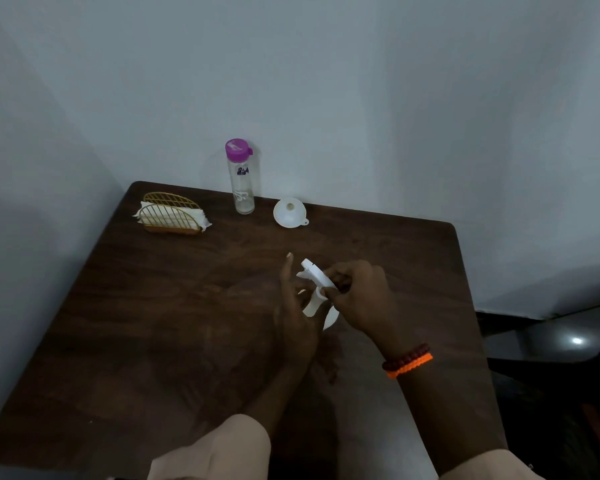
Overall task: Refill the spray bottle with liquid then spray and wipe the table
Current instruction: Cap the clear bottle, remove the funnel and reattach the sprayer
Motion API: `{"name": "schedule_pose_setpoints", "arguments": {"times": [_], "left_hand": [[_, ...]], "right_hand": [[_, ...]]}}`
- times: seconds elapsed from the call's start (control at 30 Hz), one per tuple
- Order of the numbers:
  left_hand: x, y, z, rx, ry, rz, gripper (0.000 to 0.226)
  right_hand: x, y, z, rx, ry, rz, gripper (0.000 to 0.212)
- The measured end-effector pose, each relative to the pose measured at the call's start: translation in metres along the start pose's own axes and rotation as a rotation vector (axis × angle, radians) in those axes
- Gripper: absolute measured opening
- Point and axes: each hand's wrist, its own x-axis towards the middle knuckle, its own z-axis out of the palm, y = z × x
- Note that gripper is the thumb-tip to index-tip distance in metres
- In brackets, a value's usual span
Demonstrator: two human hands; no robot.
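Over the middle of the dark wooden table (153,323), both my hands hold a small white spray bottle (311,305), which is tilted. My right hand (361,299) grips its white trigger head (314,276) from the right. My left hand (295,310) holds the bottle body from the left, its index finger pointing straight up; the body is mostly hidden by my fingers. A clear bottle with a purple cap (242,181) stands upright at the table's far edge. A white funnel (290,212) lies just right of it.
A gold wire holder with white tissues (172,216) sits at the table's far left corner. Walls close in behind and on the left. A dark floor and another dark surface lie beyond the table's right edge.
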Motion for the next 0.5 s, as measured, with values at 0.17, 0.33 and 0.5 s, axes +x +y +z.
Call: {"name": "schedule_pose_setpoints", "arguments": {"times": [0.17, 0.33, 0.5], "left_hand": [[-0.002, 0.000, 0.002, -0.055, 0.054, 0.014, 0.079], [0.004, -0.018, 0.001, 0.002, -0.053, 0.043, 0.079], [0.007, -0.021, -0.003, 0.096, -0.112, 0.086, 0.083]], "right_hand": [[0.002, -0.001, 0.001, -0.011, -0.005, -0.017, 0.021], [0.004, 0.003, 0.002, -0.031, 0.007, -0.043, 0.018], [0.001, -0.002, -0.002, -0.033, -0.003, -0.063, 0.018]]}}
